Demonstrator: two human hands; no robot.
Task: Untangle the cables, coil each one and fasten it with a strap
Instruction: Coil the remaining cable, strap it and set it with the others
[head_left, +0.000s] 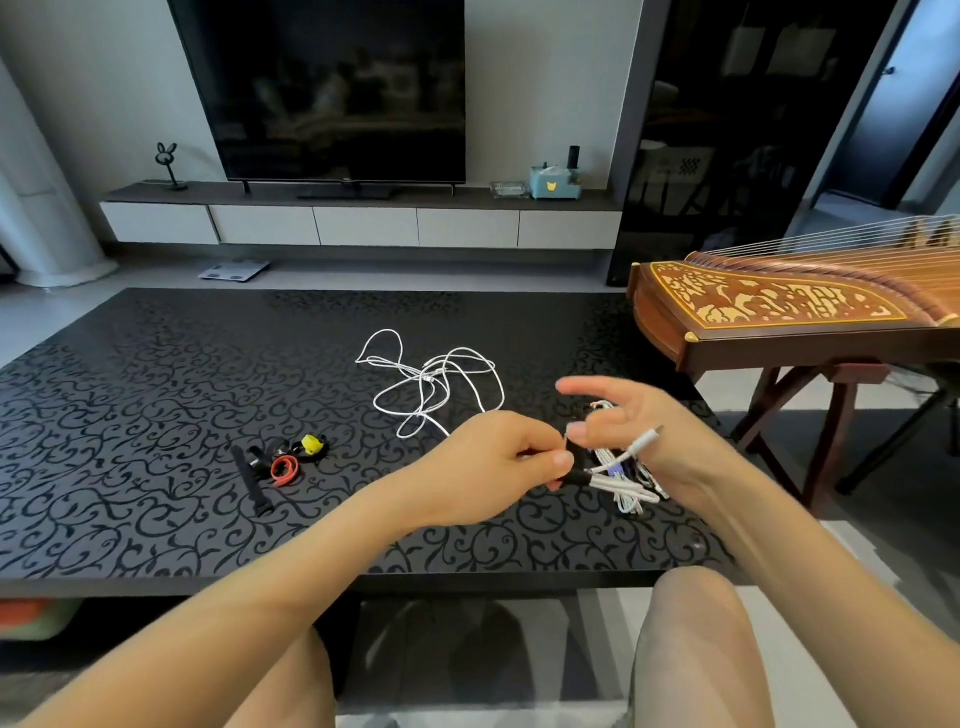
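white coiled cable (629, 492), flat black strap (577, 476)

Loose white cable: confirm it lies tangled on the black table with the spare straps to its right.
Not quite. The head view shows the loose white cable tangled on the black table, but the spare straps lie to its left, not its right.
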